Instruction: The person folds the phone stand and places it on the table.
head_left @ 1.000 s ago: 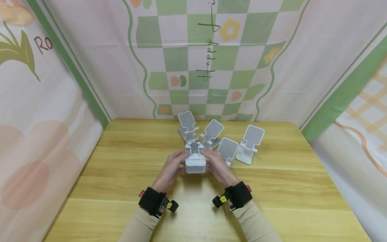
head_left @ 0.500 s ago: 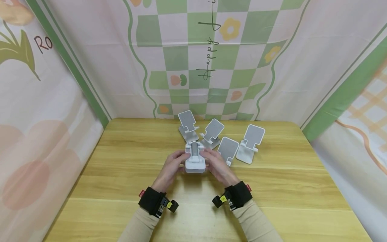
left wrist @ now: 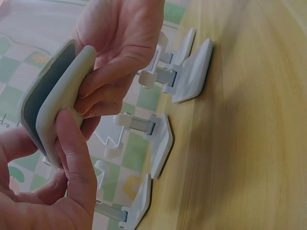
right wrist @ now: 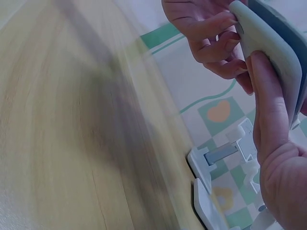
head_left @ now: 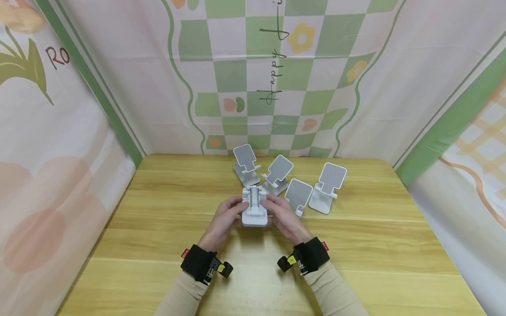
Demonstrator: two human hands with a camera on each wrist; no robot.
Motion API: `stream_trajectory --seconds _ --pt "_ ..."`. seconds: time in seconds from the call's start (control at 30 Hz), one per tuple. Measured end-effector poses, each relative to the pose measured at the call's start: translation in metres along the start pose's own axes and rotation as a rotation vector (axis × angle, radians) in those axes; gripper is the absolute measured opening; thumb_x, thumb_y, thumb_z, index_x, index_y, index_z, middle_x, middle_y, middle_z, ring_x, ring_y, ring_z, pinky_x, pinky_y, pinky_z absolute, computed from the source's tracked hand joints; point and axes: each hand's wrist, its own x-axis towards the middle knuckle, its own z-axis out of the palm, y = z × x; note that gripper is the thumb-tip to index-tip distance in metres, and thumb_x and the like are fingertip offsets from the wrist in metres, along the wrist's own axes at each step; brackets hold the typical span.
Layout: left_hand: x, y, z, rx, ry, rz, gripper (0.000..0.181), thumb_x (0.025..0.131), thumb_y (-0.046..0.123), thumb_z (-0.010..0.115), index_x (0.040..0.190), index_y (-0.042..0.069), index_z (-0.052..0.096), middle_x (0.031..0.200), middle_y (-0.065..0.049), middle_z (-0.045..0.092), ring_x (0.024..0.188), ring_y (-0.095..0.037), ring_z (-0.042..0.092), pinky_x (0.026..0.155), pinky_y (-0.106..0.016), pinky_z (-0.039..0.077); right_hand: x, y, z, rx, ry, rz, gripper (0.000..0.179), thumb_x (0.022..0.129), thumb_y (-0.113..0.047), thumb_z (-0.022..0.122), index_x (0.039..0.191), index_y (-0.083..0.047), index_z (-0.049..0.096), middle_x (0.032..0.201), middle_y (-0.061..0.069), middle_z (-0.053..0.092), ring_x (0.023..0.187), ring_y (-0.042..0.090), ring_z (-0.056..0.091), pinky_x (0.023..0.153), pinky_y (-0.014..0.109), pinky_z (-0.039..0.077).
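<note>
A white folding phone stand (head_left: 254, 215) is held between both hands above the table. In the left wrist view, the two plates of this phone stand (left wrist: 62, 96) lie almost parallel, with a narrow gap between them. The left hand (head_left: 222, 220) grips its left side, thumb on top and fingers around the edge and underneath. From the right side the right hand (head_left: 285, 219) grips it in the same way, its thumb near the hinge arm. In the right wrist view, fingers of both hands press against the underside of the base (right wrist: 271, 52).
Several unfolded phone stands with grey pads stand just beyond the hands: one at the back (head_left: 245, 159), one beside it (head_left: 280, 169), one close to the right hand (head_left: 298, 194), and one farther right (head_left: 332, 177). Patterned curtains (head_left: 158, 109) enclose the wooden table (head_left: 178, 184).
The held phone stand's plates have folded closer together; its grey front face, visible a second ago, has tipped out of sight. Both hands stay nearly in place, and the other stands have not moved.
</note>
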Motion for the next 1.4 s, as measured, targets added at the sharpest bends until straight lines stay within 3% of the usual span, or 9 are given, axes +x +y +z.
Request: stream_trajectory --seconds 0.5,1.0,1.2,1.4 --pt "-0.001 -0.005 -0.001 -0.006 0.002 0.015 0.044 0.09 0.024 0.061 0.127 0.001 0.055 0.113 -0.012 0.057 0.085 -0.017 0.058 0.064 -0.024 0.049 0.001 0.006 0.0 -0.023 -0.007 -0.002 0.043 0.097 -0.014 0.05 0.133 0.01 0.042 0.112 0.014 0.061 0.094 0.024 0.063 0.076 0.034 0.057" --pt "-0.001 -0.007 -0.007 0.05 0.068 0.024 0.049 0.087 0.03 0.066 0.127 0.004 0.058 0.109 -0.013 0.064 0.081 -0.017 0.061 0.064 -0.026 0.052 0.001 0.006 0.0 -0.02 -0.008 0.007 0.044 0.097 -0.016 0.05 0.134 0.008 0.042 0.11 0.012 0.061 0.093 0.023 0.063 0.073 0.033 0.057" --pt "-0.002 -0.003 -0.017 0.056 0.101 0.053 0.042 0.088 0.022 0.064 0.124 0.002 0.06 0.108 -0.013 0.063 0.084 -0.018 0.06 0.065 -0.029 0.053 0.001 0.007 -0.001 -0.005 -0.003 0.019 0.046 0.098 -0.021 0.048 0.135 0.007 0.042 0.112 0.012 0.06 0.091 0.025 0.065 0.08 0.038 0.055" --pt "-0.003 0.002 -0.036 0.109 0.137 0.045 0.04 0.09 0.02 0.062 0.126 0.002 0.059 0.111 -0.014 0.061 0.089 -0.02 0.058 0.07 -0.034 0.053 0.002 0.002 -0.007 -0.016 -0.007 -0.046 0.05 0.099 -0.024 0.047 0.136 0.01 0.04 0.116 0.02 0.055 0.102 0.033 0.061 0.091 0.049 0.048"
